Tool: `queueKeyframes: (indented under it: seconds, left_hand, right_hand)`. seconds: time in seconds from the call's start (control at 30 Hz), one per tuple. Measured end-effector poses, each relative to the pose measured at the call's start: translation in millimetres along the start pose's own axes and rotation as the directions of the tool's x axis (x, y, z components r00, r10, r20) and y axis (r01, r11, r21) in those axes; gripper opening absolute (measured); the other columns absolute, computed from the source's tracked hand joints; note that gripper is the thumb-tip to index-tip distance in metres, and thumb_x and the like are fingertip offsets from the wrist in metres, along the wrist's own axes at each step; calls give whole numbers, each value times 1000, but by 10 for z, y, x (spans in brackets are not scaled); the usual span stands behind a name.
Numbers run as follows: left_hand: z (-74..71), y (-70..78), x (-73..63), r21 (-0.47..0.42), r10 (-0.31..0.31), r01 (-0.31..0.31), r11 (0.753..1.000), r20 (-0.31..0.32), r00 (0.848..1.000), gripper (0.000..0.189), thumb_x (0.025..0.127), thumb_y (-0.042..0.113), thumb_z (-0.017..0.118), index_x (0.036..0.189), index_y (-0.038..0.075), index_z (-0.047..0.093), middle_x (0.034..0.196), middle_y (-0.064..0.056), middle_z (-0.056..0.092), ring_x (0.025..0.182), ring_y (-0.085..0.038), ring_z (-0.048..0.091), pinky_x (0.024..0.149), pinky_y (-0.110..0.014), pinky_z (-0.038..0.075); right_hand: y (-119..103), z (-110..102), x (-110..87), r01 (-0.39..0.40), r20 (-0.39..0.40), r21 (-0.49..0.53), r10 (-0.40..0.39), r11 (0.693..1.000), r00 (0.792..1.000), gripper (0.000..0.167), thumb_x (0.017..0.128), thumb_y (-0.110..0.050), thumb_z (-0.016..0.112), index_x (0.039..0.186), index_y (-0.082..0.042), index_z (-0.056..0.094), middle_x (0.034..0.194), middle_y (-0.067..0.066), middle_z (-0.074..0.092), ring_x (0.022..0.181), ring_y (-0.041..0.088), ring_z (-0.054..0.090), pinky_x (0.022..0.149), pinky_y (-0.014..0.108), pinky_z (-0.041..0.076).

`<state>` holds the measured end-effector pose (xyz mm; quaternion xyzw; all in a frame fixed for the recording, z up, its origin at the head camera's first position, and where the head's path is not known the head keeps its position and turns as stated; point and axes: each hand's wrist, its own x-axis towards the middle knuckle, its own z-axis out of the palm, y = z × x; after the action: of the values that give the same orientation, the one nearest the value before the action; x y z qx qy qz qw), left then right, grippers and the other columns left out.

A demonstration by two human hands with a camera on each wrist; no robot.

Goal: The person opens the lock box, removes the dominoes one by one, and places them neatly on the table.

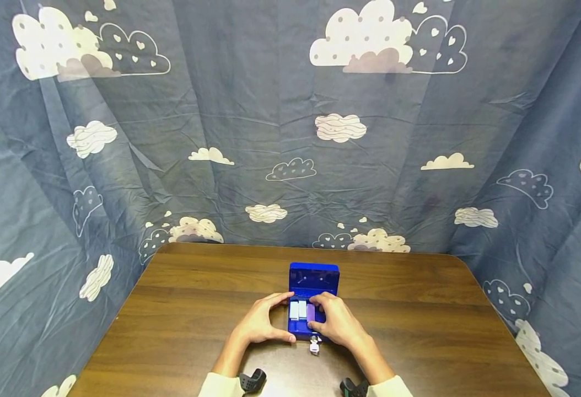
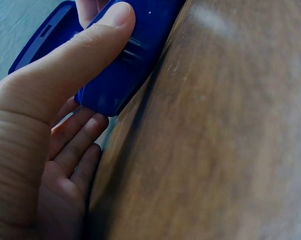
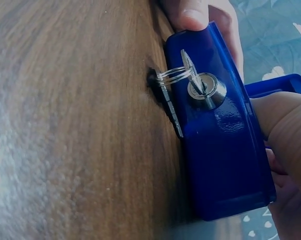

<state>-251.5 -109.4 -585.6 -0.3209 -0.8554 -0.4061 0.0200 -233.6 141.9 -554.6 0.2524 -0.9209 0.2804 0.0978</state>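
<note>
Purple block (image 1: 311,312) pinched in right hand (image 1: 337,318), inside blue box (image 1: 299,327), left hand (image 1: 259,320) clasped round its end

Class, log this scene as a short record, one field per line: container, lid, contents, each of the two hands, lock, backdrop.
Container: blue box on a brown wood-grain table
Lid: open, raised at the back
Contents: two pale blocks side by side, purple block to their right
Left hand: grips the box's left side, thumb on the front wall
Right hand: pinches the purple block
Lock: front wall, key inserted, ring attached
Backdrop: blue-grey curtain, cloud pattern
</note>
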Motion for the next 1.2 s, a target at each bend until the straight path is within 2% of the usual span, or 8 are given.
queueKeyframes:
  seconds: [0.23, 0.4, 0.5, 0.73, 0.87, 1.2]
  left_hand:
    - [3, 7, -12, -7, -6, 6, 1000, 2, 1000, 102, 64, 52, 96, 151, 19, 53, 142, 1, 63, 126, -17, 62, 110, -42, 49]
    - [4, 12, -10, -9, -6, 6, 1000, 2, 1000, 102, 64, 52, 96, 151, 20, 53, 143, 1, 63, 126, -17, 61, 110, -42, 49]
    - [6, 7, -6, -12, -5, 5, 1000, 1, 1000, 102, 64, 51, 96, 151, 21, 52, 142, 2, 63, 126, -17, 62, 110, -42, 49]
    - [-6, 11, 3, -18, -1, 1, 1000, -2, 1000, 102, 64, 50, 96, 151, 19, 52, 140, 1, 64, 125, -19, 62, 110, -44, 49]
    - [0, 7, -4, -17, 5, -5, 1000, -7, 1000, 102, 64, 49, 97, 151, 19, 52, 139, -1, 64, 125, -20, 63, 110, -44, 49]
    - [29, -18, -16, -12, 5, -5, 1000, -14, 1000, 102, 65, 53, 95, 151, 21, 52, 138, 1, 65, 124, -18, 63, 109, -42, 49]
  right_hand:
    - [8, -21, -15, 18, -3, 31, -18, 999, 1000, 41, 73, -16, 91, 108, -5, 74, 99, 4, 69, 86, 21, 66, 74, 30, 56]
    - [11, -49, -19, 4, 6, 42, -4, 999, 1000, 40, 75, -16, 89, 112, -7, 74, 90, 1, 69, 80, 18, 64, 69, 25, 52]
    - [8, -68, -21, -1, 4, 59, 1, 998, 1000, 41, 75, -14, 87, 113, -6, 73, 85, 0, 66, 77, 15, 61, 67, 23, 50]
    - [-1, -109, -36, -17, -44, 113, 22, 993, 999, 42, 75, -8, 82, 115, 0, 70, 89, 3, 67, 78, 16, 62, 69, 22, 50]
    - [13, -142, -46, -14, -64, 128, 22, 992, 998, 40, 74, -8, 82, 112, -1, 70, 87, 2, 66, 76, 17, 61, 66, 20, 49]
    - [53, -243, -79, -42, -47, 151, 49, 988, 998, 38, 75, -13, 87, 109, -4, 72, 84, 0, 62, 74, 17, 59, 63, 19, 48]
